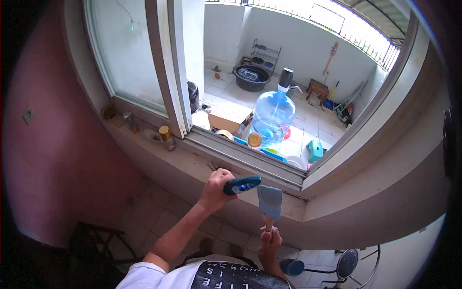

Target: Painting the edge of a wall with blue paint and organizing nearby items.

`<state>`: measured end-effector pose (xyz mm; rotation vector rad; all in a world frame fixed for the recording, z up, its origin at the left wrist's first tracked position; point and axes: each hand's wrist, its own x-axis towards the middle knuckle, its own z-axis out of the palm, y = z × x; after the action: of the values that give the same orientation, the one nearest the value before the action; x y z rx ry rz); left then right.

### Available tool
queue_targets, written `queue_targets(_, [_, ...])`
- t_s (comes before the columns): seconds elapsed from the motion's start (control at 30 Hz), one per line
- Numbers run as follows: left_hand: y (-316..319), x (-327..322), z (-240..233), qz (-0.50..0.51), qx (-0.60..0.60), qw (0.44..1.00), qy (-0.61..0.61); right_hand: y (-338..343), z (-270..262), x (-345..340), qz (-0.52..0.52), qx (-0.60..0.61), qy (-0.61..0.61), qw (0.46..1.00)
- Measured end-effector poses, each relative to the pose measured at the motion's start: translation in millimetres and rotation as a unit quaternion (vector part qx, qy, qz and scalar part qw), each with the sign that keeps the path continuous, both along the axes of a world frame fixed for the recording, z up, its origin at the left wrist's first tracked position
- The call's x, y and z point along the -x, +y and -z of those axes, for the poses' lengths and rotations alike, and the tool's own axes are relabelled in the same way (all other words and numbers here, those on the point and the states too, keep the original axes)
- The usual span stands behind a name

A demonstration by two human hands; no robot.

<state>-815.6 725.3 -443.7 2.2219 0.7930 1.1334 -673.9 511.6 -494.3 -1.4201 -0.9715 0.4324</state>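
My left hand (pixel 217 188) grips a dark teal plastic bottle (pixel 241 185) with a label over the window sill (pixel 196 164). The bottle lies nearly level, one end pointing right at the top edge of a wide, flat brush (pixel 270 200). Whether the two touch, I cannot tell. Below and to the right, my right hand (pixel 270 241) is closed around the brush's wooden handle, its greyish-blue head upright. A few small dark sticks (pixel 214 166) lie on the sill behind my left hand.
A gold-capped glass jar (pixel 166 138) and other small jars (pixel 130 123) stand on the sill at left. Beyond the sliding window's track (pixel 245 155) are a large blue water bottle (pixel 274 115) with a pump and a cardboard box (pixel 229 115). A round stool (pixel 348 263) stands lower right.
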Motion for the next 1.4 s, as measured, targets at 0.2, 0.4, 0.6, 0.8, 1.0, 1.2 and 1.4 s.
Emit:
queue_targets(0.2, [102, -1, -34, -0.035, 0.014, 0.998, -0.041, 46, -46, -1, 0.022, -0.016, 0.009, 1.000])
queue_targets(0.4, [241, -70, -47, 0.043, 0.228, 0.970, 0.072, 98, -108, -37, 0.043, 0.023, -0.034, 0.998])
queue_targets(0.6, [330, -133, -3, 0.054, 0.141, 0.927, 0.344, 144, -124, -72, 0.055, 0.090, -0.014, 0.994])
queue_targets(0.8, [388, -175, 71, 0.065, 0.027, 0.805, 0.589, 193, -122, -102, 0.044, 0.164, -0.006, 0.985])
queue_targets(1.0, [418, -193, 130, 0.107, 0.028, 0.726, 0.679, 222, -125, -123, 0.037, 0.208, -0.080, 0.974])
queue_targets(1.2, [431, -206, 158, 0.107, -0.028, 0.669, 0.735, 236, -117, -122, 0.067, 0.226, -0.078, 0.969])
queue_targets(1.4, [430, -202, 227, 0.090, -0.128, 0.691, 0.706, 227, -114, -128, 0.077, 0.239, -0.084, 0.964])
